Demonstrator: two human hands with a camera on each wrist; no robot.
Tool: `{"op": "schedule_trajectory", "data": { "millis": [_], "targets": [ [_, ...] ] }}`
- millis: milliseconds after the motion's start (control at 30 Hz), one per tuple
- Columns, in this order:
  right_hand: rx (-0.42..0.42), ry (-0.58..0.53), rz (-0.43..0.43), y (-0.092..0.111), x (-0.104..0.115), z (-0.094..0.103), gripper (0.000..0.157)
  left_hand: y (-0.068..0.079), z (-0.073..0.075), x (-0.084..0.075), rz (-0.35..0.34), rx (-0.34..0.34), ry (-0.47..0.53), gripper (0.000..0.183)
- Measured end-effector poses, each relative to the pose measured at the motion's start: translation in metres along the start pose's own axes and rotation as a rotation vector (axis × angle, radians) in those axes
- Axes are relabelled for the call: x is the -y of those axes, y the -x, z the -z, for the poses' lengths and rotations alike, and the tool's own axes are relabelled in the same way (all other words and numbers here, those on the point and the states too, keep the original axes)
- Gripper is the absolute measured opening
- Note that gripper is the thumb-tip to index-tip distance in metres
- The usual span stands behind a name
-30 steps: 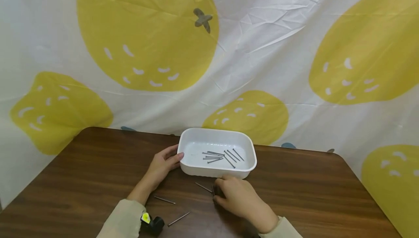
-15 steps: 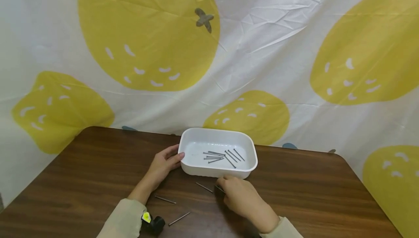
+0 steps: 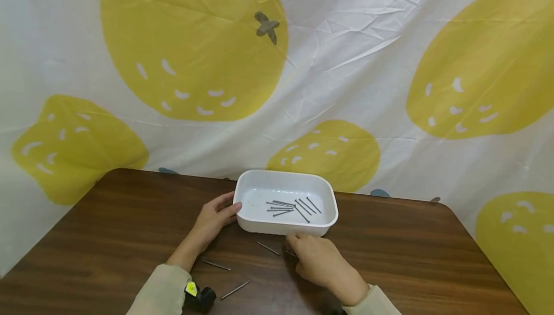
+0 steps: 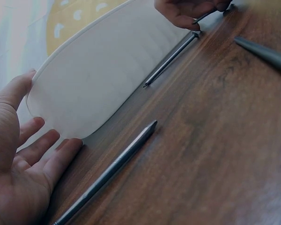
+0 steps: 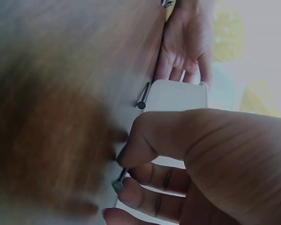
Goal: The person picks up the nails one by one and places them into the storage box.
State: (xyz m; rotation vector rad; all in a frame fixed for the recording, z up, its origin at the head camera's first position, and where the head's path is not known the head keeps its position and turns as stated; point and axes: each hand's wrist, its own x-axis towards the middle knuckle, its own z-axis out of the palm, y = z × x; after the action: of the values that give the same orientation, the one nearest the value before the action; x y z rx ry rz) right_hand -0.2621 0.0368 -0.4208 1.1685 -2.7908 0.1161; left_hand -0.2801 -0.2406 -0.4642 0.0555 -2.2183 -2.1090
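Observation:
A white rectangular tray point(image 3: 285, 228) stands near the back of the table, with several steel nails point(image 3: 283, 204) lying inside on its floor. At its left end my left hand point(image 3: 215, 216) holds it, thumb at the rim and fingers against the outer wall. In front of the tray, my right hand point(image 3: 320, 260) pinches a nail point(image 5: 118, 184) between thumb and fingers, low over the wood; its flat head shows in the right wrist view. Three loose nails lie on the table: one point(image 3: 268, 248) close to the tray, another point(image 3: 216, 265) by the left forearm, a third point(image 3: 235, 290) nearer me.
The brown wooden table point(image 3: 411, 257) has rounded far corners. Behind it hangs a white cloth point(image 3: 346, 79) printed with yellow fruit. A black wrist camera point(image 3: 203, 299) sits at the left sleeve, close to the nearest nail.
A second ago the nail stood nearly upright at my right fingertips; it now lies slanted further in under the fingers. The left hand and tray have kept their place.

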Motion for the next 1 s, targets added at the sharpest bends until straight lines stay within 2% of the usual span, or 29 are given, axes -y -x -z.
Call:
{"op": "schedule_trajectory", "data": {
  "millis": [367,600,833,1000],
  "targets": [
    [-0.1,0.01,0.041,0.002,-0.003,0.002,0.024,-0.002,-0.003,0.002,-0.008,0.007,-0.014,0.058],
    [-0.091,0.004,0.024,0.002,-0.004,0.005,0.027,-0.001,-0.002,0.002,-0.008,0.0,-0.024,0.059],
    [-0.083,-0.03,0.064,-0.002,-0.008,0.011,0.03,0.001,0.001,0.001,-0.006,-0.007,-0.004,0.057],
    [-0.117,-0.03,0.104,-0.003,-0.011,0.022,0.035,0.0,0.0,0.002,-0.009,-0.001,0.008,0.058]
  ]
}}
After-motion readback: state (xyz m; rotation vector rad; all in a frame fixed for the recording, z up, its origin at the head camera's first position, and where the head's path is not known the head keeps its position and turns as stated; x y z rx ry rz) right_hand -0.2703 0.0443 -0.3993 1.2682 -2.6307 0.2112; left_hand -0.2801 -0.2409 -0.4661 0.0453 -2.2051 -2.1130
